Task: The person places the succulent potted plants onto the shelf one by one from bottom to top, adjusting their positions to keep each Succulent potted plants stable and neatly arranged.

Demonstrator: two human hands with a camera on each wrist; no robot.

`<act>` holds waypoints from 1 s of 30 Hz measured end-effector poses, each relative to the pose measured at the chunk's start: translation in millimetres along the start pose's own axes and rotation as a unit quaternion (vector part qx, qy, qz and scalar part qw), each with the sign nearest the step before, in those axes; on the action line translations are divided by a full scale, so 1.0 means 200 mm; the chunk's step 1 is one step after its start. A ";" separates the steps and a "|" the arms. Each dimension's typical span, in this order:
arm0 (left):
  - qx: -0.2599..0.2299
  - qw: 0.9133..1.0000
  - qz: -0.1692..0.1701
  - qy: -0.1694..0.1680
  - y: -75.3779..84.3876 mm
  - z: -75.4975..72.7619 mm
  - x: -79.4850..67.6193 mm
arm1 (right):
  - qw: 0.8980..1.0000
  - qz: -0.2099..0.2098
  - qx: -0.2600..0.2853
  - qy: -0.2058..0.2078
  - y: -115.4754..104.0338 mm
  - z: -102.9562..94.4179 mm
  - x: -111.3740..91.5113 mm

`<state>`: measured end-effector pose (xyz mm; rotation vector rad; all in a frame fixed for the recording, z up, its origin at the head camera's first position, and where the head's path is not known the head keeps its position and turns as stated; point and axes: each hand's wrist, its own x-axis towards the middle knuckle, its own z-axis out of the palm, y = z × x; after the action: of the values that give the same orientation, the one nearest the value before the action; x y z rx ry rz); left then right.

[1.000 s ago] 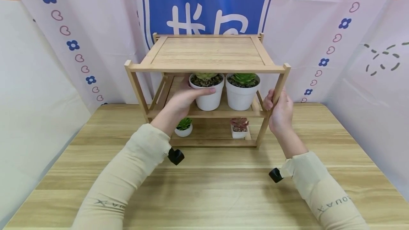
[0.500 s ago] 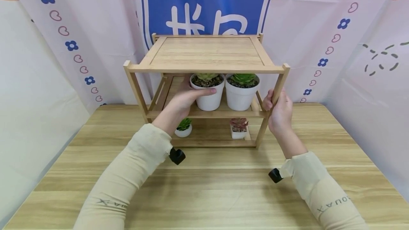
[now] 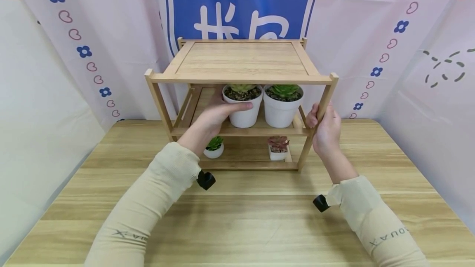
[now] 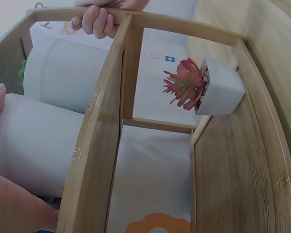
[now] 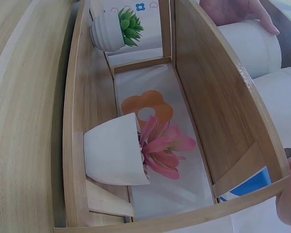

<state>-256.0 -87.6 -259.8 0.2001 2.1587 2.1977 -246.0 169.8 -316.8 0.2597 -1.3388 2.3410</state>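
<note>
My left hand (image 3: 213, 114) holds the left of two white pots (image 3: 245, 114), its thumb across the front; the other fingers are mostly hidden. This pot holds a pale green succulent and sits on the middle shelf (image 3: 208, 132) of a wooden rack (image 3: 241, 59). Right beside it stands a second white pot (image 3: 283, 113) with a darker green succulent (image 3: 285, 90). The top board hides the upper part of both plants. At the rack's right front post (image 3: 324, 98), my right hand (image 3: 326, 129) is wrapped around the wood.
On the bottom shelf (image 5: 94, 92) stand a small round pot with a green succulent (image 5: 130, 28) and a squarish white pot (image 5: 114, 150) with a pink-red succulent (image 5: 165, 145). The rack stands on a wood-grain table (image 3: 237, 226), with printed curtains (image 3: 349, 19) behind.
The two large pots have shifted very slightly to the right on the middle shelf, with my left hand on the left one. My right hand keeps its grip on the post.
</note>
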 end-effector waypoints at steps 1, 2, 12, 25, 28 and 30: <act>0.000 1.000 0.000 -0.001 0.00 0.00 0.00 | 1.000 0.001 0.001 0.001 0.00 0.00 0.00; 0.000 1.000 0.000 -0.002 0.00 0.00 0.00 | 1.000 0.002 -0.001 0.000 0.00 0.00 0.00; 0.012 1.000 0.000 -0.007 0.00 -0.02 0.00 | 0.999 0.019 -0.040 -0.006 -0.01 0.00 0.01; 0.029 0.999 0.019 -0.039 -0.01 -0.07 0.00 | 0.991 0.023 -0.117 -0.053 -0.05 -0.07 0.03; 0.033 0.998 0.025 -0.051 -0.02 -0.08 -0.01 | 0.990 0.019 -0.125 -0.064 -0.06 -0.09 0.04; 0.035 0.997 0.027 -0.057 -0.02 -0.08 -0.01 | 0.988 0.013 -0.134 -0.069 -0.07 -0.10 0.03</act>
<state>-256.0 -103.8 -264.8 0.3817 2.1941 2.0834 -245.0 195.5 -314.6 0.3261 -1.7136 2.1636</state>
